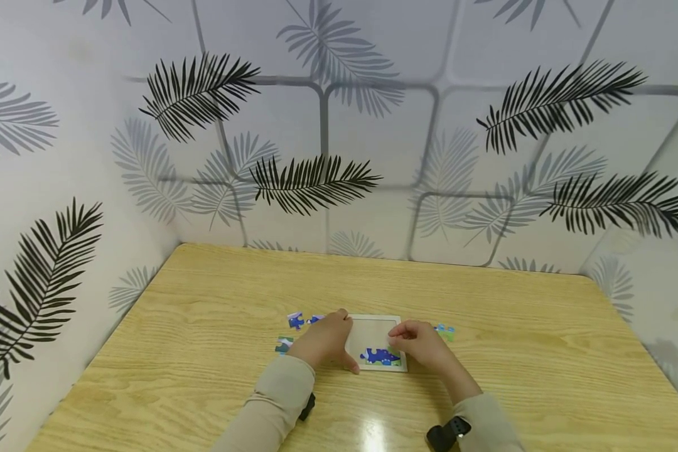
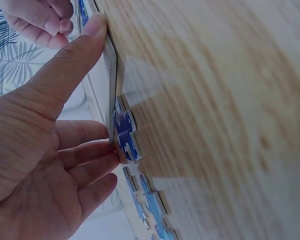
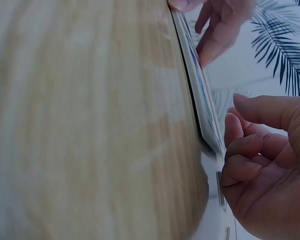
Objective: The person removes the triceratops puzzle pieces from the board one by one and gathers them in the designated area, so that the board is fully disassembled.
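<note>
A shallow puzzle tray (image 1: pixel 373 369) with a pale border lies on the table, with joined blue dinosaur pieces (image 1: pixel 380 356) in its lower right part. My left hand (image 1: pixel 326 339) grips the tray's left side, thumb at the near corner and fingers toward the far one. In the left wrist view, its fingertips are close beside a blue puzzle piece (image 2: pixel 126 132) on the table. Over the tray's right edge is my right hand (image 1: pixel 420 342), its fingers curled and its thumb near the index fingertip. No piece shows between them in the right wrist view.
Several loose puzzle pieces lie left of the tray, among them a blue one (image 1: pixel 296 321) and a green one (image 1: pixel 284 344). More pieces (image 1: pixel 446 333) sit to the right, partly behind my right hand. A leaf-patterned wall (image 1: pixel 373 220) borders the wooden table (image 1: pixel 231 282).
</note>
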`<action>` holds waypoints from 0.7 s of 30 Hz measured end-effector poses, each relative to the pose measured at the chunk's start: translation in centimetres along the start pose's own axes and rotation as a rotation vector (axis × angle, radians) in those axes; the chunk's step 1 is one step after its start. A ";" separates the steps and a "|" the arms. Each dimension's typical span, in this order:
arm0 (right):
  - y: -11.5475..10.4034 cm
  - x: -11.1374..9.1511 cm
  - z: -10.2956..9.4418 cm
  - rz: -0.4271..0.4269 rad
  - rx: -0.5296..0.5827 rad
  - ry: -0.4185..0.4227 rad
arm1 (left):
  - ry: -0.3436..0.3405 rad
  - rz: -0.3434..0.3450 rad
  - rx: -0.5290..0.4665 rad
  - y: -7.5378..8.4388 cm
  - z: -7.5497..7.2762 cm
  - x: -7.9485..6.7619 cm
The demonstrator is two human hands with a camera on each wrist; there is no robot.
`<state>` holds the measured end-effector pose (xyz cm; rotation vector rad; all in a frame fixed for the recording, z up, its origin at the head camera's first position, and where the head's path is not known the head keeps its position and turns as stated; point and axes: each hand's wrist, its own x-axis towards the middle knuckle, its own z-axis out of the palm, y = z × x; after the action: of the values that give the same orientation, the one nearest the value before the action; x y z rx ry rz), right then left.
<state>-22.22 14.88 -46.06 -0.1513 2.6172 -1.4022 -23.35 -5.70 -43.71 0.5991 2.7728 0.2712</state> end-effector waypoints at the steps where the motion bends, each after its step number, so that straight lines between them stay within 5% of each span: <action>1: -0.1 -0.1 0.2 -0.007 -0.009 -0.007 | -0.002 -0.003 -0.004 0.0 0.0 0.0; 21: -1.0 -1.0 1.6 -0.146 -0.180 -0.103 | 0.014 0.015 -0.006 -0.1 0.2 0.1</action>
<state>-20.91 13.17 -46.01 -0.4346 2.6891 -1.1626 -23.39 -5.75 -43.91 0.6195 2.7810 0.2886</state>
